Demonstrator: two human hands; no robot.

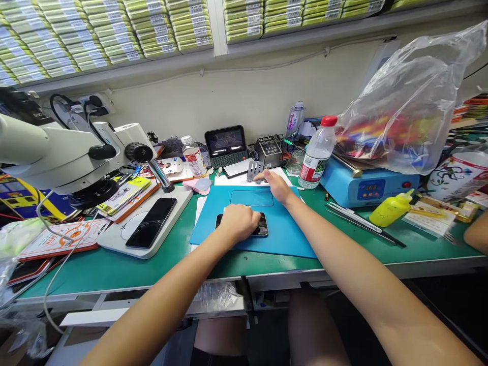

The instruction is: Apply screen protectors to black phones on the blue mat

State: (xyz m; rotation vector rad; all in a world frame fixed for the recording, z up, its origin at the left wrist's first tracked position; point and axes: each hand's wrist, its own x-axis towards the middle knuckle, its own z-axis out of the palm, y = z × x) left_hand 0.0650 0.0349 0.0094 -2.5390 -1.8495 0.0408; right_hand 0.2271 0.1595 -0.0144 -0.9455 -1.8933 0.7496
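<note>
On the blue mat (213,203) lies a dark phone (263,226), its long side running left to right. My left hand (241,222) is on top of it with curled fingers and covers the phone's middle; the fingertips are hidden. Farther back, my right hand (278,186) is closed at the mat's far edge. Its fingers and thumb meet a small grey slotted metal piece (254,170), which stands tilted over white paper. A thin dark rectangular outline (244,190) shows on the mat between my hands.
Left stands a microscope (102,152) with a black phone (151,222) on its base. Behind the mat are a small screen (224,141) and a bottle (317,152). Right are a blue heating station (353,183), tweezers (366,222), a yellow squeeze bottle (391,208) and another person's arm (478,233).
</note>
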